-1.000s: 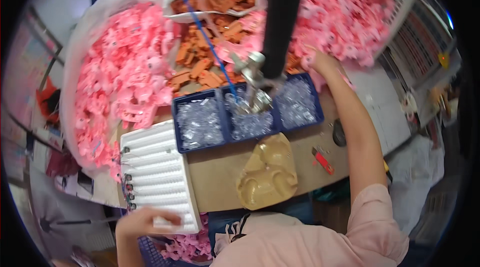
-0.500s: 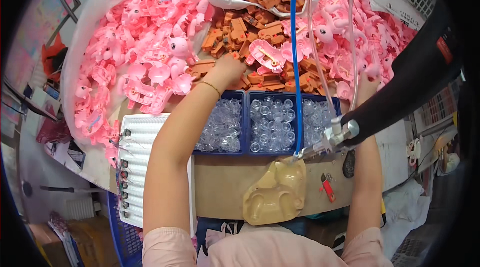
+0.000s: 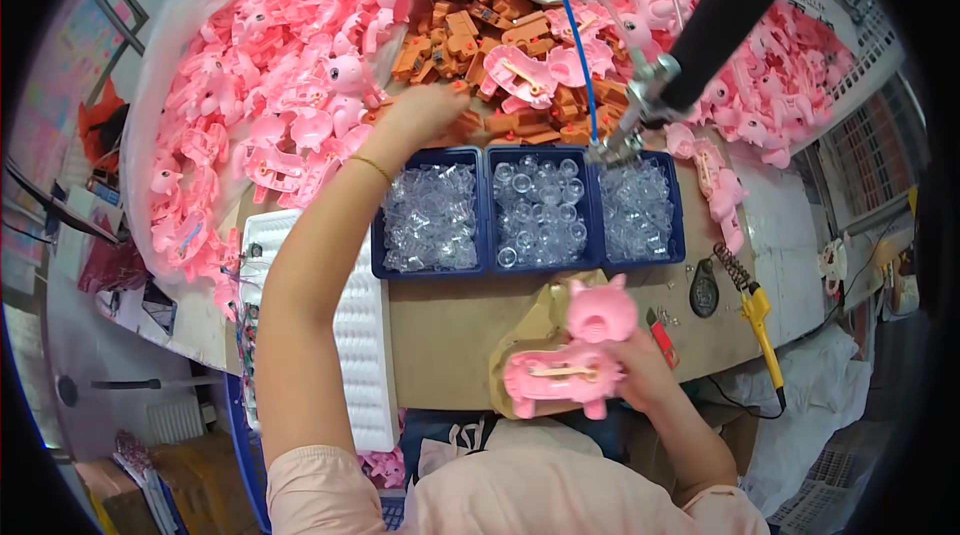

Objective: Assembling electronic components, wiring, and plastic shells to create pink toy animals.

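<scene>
My right hand (image 3: pixel 644 371) grips a pink toy animal shell half (image 3: pixel 560 380) by its right side. The shell's open hollow faces up, with a pale strip inside and a round, eared head cup above the body. It is over the tan moulded fixture (image 3: pixel 502 363), covering much of it; whether it is seated cannot be told. Far off, my left hand (image 3: pixel 430 113) reaches over the pile of brown plastic box parts (image 3: pixel 465 45). Its fingers curl down among them; what they hold is hidden.
Three blue bins (image 3: pixel 487 225) of clear plastic pieces stand mid-table. Pink shell heaps (image 3: pixel 290 65) lie at both sides. A white ridged tray (image 3: pixel 365 365) sits left. To the right are a yellow soldering iron (image 3: pixel 762 335), red cutter (image 3: pixel 662 338) and black oval object (image 3: pixel 703 288). A metal-ended arm (image 3: pixel 640 105) hangs overhead.
My right hand has come from the right-hand pink heap to the fixture with a shell half. My left hand stays at the brown parts. The view has shifted; the overhead arm appears higher.
</scene>
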`<state>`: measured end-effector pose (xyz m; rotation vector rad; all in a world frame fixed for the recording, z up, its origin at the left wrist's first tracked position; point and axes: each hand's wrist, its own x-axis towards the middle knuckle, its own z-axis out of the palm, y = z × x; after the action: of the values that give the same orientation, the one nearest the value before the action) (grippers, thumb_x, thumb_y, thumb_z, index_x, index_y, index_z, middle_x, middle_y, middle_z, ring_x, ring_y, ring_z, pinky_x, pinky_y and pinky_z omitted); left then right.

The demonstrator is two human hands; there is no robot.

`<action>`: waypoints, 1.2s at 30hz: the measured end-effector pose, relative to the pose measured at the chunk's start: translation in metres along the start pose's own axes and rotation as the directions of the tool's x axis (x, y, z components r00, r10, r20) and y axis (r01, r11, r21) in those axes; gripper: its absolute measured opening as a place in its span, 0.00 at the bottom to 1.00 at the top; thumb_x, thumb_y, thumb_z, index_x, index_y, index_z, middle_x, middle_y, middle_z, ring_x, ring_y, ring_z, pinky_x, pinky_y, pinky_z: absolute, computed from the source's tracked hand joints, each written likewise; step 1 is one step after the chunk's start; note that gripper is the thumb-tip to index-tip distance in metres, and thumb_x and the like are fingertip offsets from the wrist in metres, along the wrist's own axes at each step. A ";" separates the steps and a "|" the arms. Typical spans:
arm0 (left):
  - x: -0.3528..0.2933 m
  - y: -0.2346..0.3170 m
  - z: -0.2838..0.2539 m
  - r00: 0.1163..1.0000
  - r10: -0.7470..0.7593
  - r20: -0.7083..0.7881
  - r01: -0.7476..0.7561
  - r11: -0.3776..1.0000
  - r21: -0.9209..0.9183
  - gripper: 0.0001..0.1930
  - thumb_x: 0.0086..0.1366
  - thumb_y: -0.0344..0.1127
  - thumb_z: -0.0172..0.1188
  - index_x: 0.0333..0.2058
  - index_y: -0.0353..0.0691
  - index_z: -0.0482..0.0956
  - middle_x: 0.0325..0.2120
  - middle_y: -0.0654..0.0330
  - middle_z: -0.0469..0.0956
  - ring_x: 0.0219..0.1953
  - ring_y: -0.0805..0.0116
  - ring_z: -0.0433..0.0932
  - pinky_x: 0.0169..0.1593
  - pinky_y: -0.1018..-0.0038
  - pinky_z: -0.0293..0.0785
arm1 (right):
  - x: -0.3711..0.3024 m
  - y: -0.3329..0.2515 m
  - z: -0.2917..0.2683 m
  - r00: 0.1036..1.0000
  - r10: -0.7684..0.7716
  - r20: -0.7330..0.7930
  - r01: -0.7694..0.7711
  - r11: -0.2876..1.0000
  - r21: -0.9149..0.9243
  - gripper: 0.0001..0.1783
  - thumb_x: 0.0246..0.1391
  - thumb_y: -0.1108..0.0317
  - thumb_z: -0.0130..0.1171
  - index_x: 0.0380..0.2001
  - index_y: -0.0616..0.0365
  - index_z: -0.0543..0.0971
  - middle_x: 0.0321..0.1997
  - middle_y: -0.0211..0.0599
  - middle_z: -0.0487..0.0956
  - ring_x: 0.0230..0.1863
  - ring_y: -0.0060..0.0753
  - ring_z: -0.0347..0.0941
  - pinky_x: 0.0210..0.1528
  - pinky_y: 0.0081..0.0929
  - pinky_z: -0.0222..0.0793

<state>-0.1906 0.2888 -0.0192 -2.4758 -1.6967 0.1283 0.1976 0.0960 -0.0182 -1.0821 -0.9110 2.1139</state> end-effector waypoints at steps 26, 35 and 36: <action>-0.226 0.229 -0.058 0.799 -0.245 0.549 0.137 -0.815 -0.563 0.22 0.63 0.43 0.51 0.51 0.35 0.68 0.47 0.56 0.74 0.47 0.69 0.74 0.51 0.73 0.70 | 0.000 -0.001 0.040 0.834 -0.180 0.522 0.492 0.670 -0.555 0.24 0.42 0.76 0.64 0.46 0.60 0.73 0.45 0.36 0.73 0.49 0.28 0.68 0.51 0.25 0.63; -0.187 0.212 -0.071 0.823 -0.014 0.568 0.511 -0.419 -0.751 0.20 0.61 0.45 0.53 0.42 0.32 0.76 0.36 0.58 0.78 0.39 0.74 0.76 0.44 0.79 0.71 | -0.002 -0.021 0.031 0.505 -0.310 0.805 0.808 -0.157 -0.567 0.14 0.36 0.71 0.67 0.31 0.58 0.78 0.30 0.33 0.74 0.32 0.35 0.71 0.32 0.29 0.66; -0.184 0.209 -0.070 0.813 0.011 0.582 0.544 -0.373 -0.752 0.20 0.61 0.45 0.53 0.41 0.32 0.76 0.35 0.58 0.78 0.38 0.74 0.76 0.42 0.80 0.71 | 0.000 -0.021 0.030 0.468 -0.302 0.831 0.833 -0.164 -0.529 0.14 0.35 0.71 0.67 0.30 0.58 0.78 0.28 0.32 0.74 0.30 0.35 0.71 0.30 0.29 0.65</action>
<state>-0.0539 0.0386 0.0149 -2.2564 -3.6295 -1.9436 0.1761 0.0993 0.0119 -0.2494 -2.5924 0.6282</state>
